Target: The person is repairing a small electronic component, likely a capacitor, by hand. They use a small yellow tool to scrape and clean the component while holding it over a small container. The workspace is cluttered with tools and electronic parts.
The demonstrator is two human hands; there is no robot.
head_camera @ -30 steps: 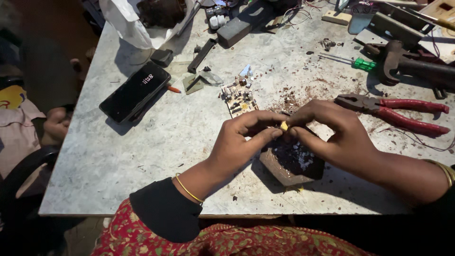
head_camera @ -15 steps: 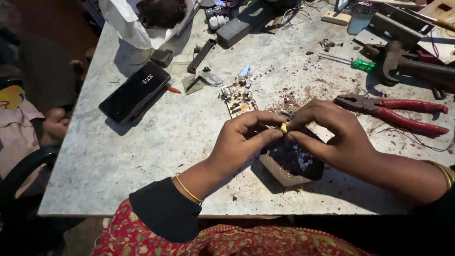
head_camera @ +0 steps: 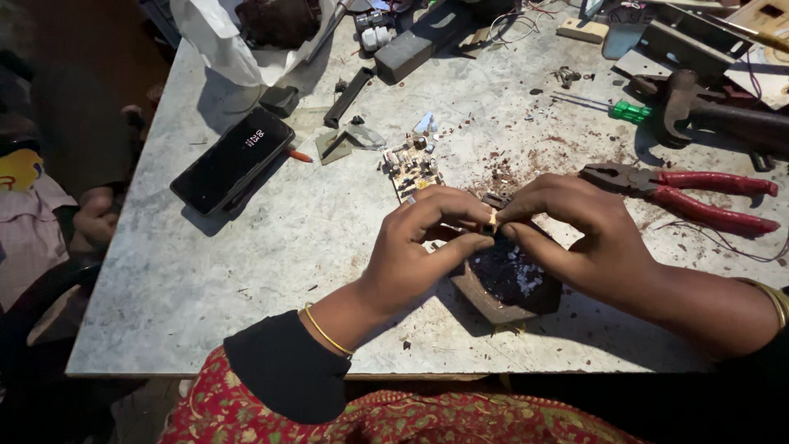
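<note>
My left hand (head_camera: 419, 247) and my right hand (head_camera: 575, 230) meet fingertip to fingertip over the table, both pinching one small yellowish component (head_camera: 492, 219). Directly under my hands sits a dark, dirty block-shaped part (head_camera: 509, 284) on the grey table (head_camera: 271, 247). A small circuit board (head_camera: 413, 165) lies just beyond my left fingers. Red-handled pliers (head_camera: 690, 191) lie to the right of my right hand.
A black phone (head_camera: 233, 159) with a lit screen lies at the left. A green-handled screwdriver (head_camera: 608, 108), a hammer-like tool (head_camera: 707, 111), a white bag (head_camera: 238, 45) and scattered small parts crowd the far side. Another person's hand (head_camera: 94, 218) rests at the left edge.
My fingers have shifted slightly around the small component; both hands stay in the same place over the dark part.
</note>
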